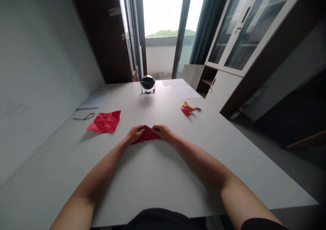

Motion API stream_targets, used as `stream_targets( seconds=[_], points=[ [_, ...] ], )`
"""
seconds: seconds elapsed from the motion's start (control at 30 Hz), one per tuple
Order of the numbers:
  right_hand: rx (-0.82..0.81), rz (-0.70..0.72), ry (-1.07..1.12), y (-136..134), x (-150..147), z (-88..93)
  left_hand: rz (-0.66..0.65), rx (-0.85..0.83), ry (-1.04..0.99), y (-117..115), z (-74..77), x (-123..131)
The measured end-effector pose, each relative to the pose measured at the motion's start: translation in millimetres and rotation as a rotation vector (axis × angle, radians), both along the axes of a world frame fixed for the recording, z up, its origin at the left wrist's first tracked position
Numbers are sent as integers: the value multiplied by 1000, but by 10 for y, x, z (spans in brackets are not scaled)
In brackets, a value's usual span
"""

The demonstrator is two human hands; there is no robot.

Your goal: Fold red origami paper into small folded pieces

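Between my hands lies a folded piece of red paper (146, 135), roughly triangular, its peak pointing away from me. My left hand (136, 134) grips its left side, thumb and fingers closed on the edge. On the other side my right hand (162, 131) pinches the right slope near the peak. Both hands rest low at the white table (158, 175). A creased, partly opened red sheet (105, 122) is to the left of my left hand. Farther right sit two small folded paper figures, one orange (188, 107) and one red (185, 111).
A round black device on a silver stand (147, 84) is at the table's far side. Papers lie at the back left (93, 100) and back right (182, 88). A black cord loop (85, 117) is near the left wall. A cable hole (198, 110) adjoins the figures.
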State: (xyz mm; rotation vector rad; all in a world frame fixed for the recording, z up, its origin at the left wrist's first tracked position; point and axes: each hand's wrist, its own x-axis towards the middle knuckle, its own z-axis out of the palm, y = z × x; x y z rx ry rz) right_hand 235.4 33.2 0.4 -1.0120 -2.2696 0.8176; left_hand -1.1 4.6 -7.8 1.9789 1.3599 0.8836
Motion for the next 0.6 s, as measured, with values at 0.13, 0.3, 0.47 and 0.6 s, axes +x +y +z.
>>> stream_targets(
  seconds=[0.13, 0.3, 0.47, 0.6],
  points=[
    [7, -2, -2, 7, -2, -18, 0, -4, -2, -4, 13, 1],
    [11, 4, -6, 12, 0, -17, -3, 9, -8, 2, 10, -2],
    [6, 6, -2, 2, 1, -8, -15, 9, -13, 3, 8, -1],
    [-3, -3, 2, -6, -4, 2, -6, 2, -10, -2, 15, 3]
  ],
)
